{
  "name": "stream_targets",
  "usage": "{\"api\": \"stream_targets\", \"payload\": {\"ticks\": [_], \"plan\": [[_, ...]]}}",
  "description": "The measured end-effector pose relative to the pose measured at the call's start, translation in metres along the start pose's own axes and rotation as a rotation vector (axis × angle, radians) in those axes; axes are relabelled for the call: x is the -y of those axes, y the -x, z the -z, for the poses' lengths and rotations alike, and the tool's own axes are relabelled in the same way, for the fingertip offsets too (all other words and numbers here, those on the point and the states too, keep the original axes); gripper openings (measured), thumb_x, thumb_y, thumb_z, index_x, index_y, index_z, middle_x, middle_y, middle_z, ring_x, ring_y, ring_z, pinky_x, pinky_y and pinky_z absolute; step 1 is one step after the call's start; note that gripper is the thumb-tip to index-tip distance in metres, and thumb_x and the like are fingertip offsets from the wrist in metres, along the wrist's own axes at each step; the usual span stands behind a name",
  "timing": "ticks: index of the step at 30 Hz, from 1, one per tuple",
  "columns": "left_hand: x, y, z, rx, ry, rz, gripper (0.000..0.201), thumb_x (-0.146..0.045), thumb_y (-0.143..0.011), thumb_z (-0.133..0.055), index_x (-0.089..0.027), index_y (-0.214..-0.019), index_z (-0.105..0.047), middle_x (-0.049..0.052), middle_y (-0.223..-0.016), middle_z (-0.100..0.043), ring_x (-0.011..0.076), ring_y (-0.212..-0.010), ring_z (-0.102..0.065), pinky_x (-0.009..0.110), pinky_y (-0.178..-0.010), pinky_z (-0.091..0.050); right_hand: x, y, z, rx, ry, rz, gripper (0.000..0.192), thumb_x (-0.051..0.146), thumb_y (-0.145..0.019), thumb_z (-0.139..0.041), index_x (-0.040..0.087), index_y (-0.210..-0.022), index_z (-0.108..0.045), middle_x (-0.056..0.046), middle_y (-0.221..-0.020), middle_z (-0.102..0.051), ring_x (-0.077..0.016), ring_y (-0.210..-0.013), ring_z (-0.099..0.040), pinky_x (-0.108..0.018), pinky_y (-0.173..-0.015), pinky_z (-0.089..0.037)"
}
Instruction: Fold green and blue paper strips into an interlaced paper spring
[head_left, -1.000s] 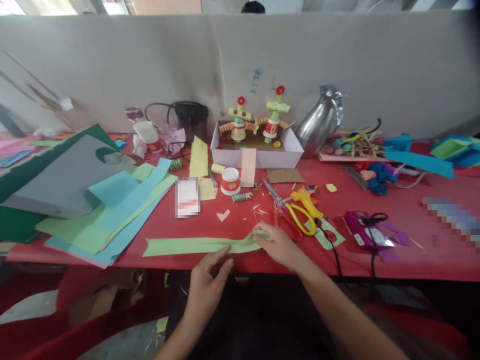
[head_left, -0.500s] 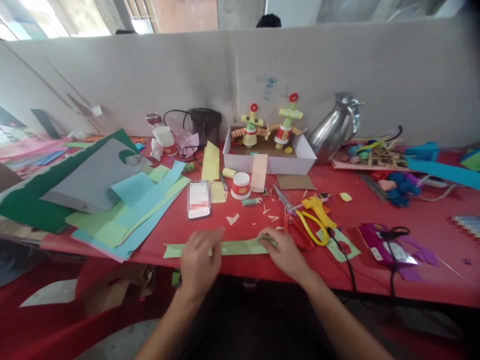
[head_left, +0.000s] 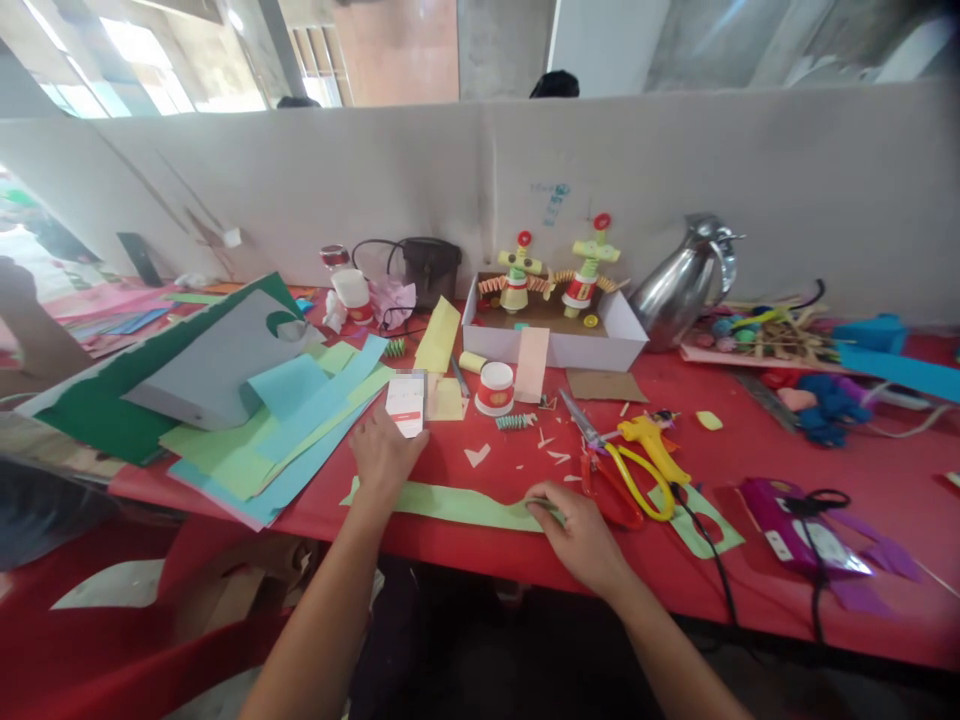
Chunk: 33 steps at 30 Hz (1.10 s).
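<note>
One green paper strip [head_left: 461,506] on the red table [head_left: 450,460], judged light, limp and easily creased, is best taken by its ends; right hand [head_left: 583,538] pinches its right end, left hand [head_left: 384,458] is spread at the phone [head_left: 406,405].

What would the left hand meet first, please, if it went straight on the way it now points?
Most likely the phone, just ahead of the left hand; it may already be touching the near edge, though depth makes that hard to tell.
</note>
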<state>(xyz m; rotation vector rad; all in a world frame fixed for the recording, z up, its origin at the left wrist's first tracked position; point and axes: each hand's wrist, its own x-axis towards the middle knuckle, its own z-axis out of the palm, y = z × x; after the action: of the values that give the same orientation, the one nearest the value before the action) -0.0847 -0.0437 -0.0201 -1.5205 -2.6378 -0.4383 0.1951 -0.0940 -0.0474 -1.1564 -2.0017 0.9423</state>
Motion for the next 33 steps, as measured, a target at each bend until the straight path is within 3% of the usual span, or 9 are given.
{"api": "stream_targets", "payload": {"ticks": [9,13,15,18,20,22,25,29,33], "plan": [[0.000,-0.051,-0.002,0.031,0.069,-0.030,0.089,-0.048,-0.075,-0.069,-0.001,-0.144,-0.036,0.027,-0.125,-0.063,0.0414,-0.119,-0.055,0.048,-0.099,-0.041,0.002,-0.003,0.004,-0.005,-0.018,-0.025,0.013,0.028,-0.095,-0.050,0.023,-0.091,-0.061,-0.001,-0.088,-0.070,-0.0186,-0.084,-0.066,-0.028,-0.076,-0.047],[0.006,-0.017,0.004,-0.091,0.140,-0.274,0.066,-0.043,-0.084,-0.062,-0.012,-0.141,-0.048,0.020,-0.139,-0.057,0.0384,-0.127,-0.051,0.050,-0.104,-0.040,-0.001,-0.001,0.005,-0.014,-0.016,-0.037,0.014,0.031,-0.096,-0.050,0.023,-0.096,-0.061,-0.002,-0.092,-0.071,-0.0194,-0.087,-0.067,-0.029,-0.078,-0.049],[0.007,0.010,0.011,-0.048,0.254,-0.490,0.047,-0.039,-0.089,-0.055,-0.018,-0.131,-0.060,0.012,-0.128,-0.067,0.0307,-0.121,-0.058,0.043,-0.103,-0.044,-0.002,0.000,0.006,-0.041,-0.014,-0.039,0.015,0.032,-0.095,-0.050,0.023,-0.103,-0.061,-0.004,-0.099,-0.072,-0.0203,-0.093,-0.068,-0.030,-0.082,-0.050],[0.013,0.033,0.022,0.065,0.391,-0.590,0.034,-0.040,-0.093,-0.050,-0.024,-0.114,-0.071,0.006,-0.114,-0.074,0.0242,-0.107,-0.067,0.035,-0.093,-0.051,-0.004,0.002,0.007,-0.077,-0.017,-0.042,0.020,0.031,-0.094,-0.052,0.022,-0.111,-0.058,-0.005,-0.108,-0.072,-0.0214,-0.102,-0.068,-0.031,-0.087,-0.051],[0.023,0.026,0.023,0.078,0.351,-0.531,0.035,-0.038,-0.094,-0.046,-0.024,-0.114,-0.071,0.006,-0.117,-0.073,0.0247,-0.106,-0.068,0.036,-0.093,-0.052,-0.004,0.003,0.007,-0.081,-0.012,-0.044,0.021,0.031,-0.093,-0.052,0.023,-0.111,-0.058,-0.006,-0.109,-0.072,-0.0220,-0.104,-0.068,-0.032,-0.087,-0.051],[0.037,0.006,0.019,-0.025,0.183,-0.368,0.040,-0.034,-0.095,-0.042,-0.021,-0.123,-0.067,0.009,-0.127,-0.068,0.0289,-0.120,-0.061,0.042,-0.101,-0.047,-0.003,0.003,0.007,-0.073,0.004,-0.044,0.021,0.031,-0.093,-0.051,0.023,-0.111,-0.059,-0.006,-0.108,-0.072,-0.0226,-0.103,-0.068,-0.033,-0.086,-0.052],[0.058,-0.030,0.006,-0.038,-0.061,-0.211,0.043,-0.033,-0.096,-0.037,-0.020,-0.127,-0.063,0.011,-0.140,-0.060,0.0332,-0.142,-0.038,0.055,-0.117,-0.023,-0.002,0.002,0.005,-0.069,0.025,-0.038,0.021,0.031,-0.093,-0.050,0.023,-0.110,-0.060,-0.006,-0.107,-0.072,-0.0236,-0.100,-0.069,-0.034,-0.085,-0.053],[0.069,-0.056,-0.010,0.030,-0.119,-0.145,0.048,-0.039,-0.098,-0.032,-0.023,-0.136,-0.056,0.008,-0.150,-0.050,0.0352,-0.141,-0.037,0.061,-0.115,-0.019,-0.003,0.001,0.002,-0.079,0.043,-0.029,0.020,0.030,-0.094,-0.049,0.024,-0.110,-0.060,-0.006,-0.108,-0.073,-0.0241,-0.102,-0.069,-0.035,-0.086,-0.053],[0.066,-0.059,-0.016,0.034,-0.086,-0.103,0.053,-0.043,-0.098,-0.029,-0.021,-0.140,-0.051,0.011,-0.152,-0.046,0.0369,-0.141,-0.037,0.064,-0.114,-0.021,-0.005,0.002,0.001,-0.077,0.052,-0.033,0.021,0.031,-0.094,-0.049,0.023,-0.111,-0.059,-0.007,-0.110,-0.072,-0.0236,-0.104,-0.069,-0.035,-0.088,-0.052]]}}
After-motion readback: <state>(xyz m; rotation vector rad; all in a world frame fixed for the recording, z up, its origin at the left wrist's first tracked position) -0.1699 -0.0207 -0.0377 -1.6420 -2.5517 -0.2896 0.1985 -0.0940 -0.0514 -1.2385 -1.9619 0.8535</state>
